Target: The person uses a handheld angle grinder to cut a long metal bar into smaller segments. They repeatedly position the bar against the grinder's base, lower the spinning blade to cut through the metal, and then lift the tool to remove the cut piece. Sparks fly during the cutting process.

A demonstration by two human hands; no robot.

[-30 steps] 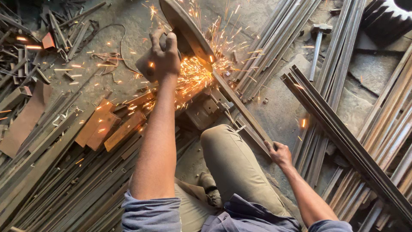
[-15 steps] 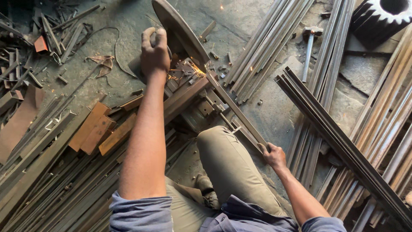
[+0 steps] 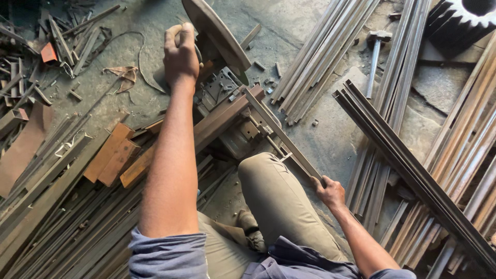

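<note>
Head view, left grip (image 3: 181,51) closed on saw handle (image 3: 192,41), right grip (image 3: 329,191) clasping steel bar (image 3: 281,135).

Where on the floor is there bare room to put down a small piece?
Bare floor lies between the bar in the right hand and the long rods. More lies left of the left hand. The lower left is crowded with strips.

A grey concrete floor (image 3: 330,139) carries everything. Long steel bars (image 3: 310,57) lie beyond the right hand (image 3: 328,190). Rusty offcuts (image 3: 111,155) lie below the left hand (image 3: 180,51).
</note>
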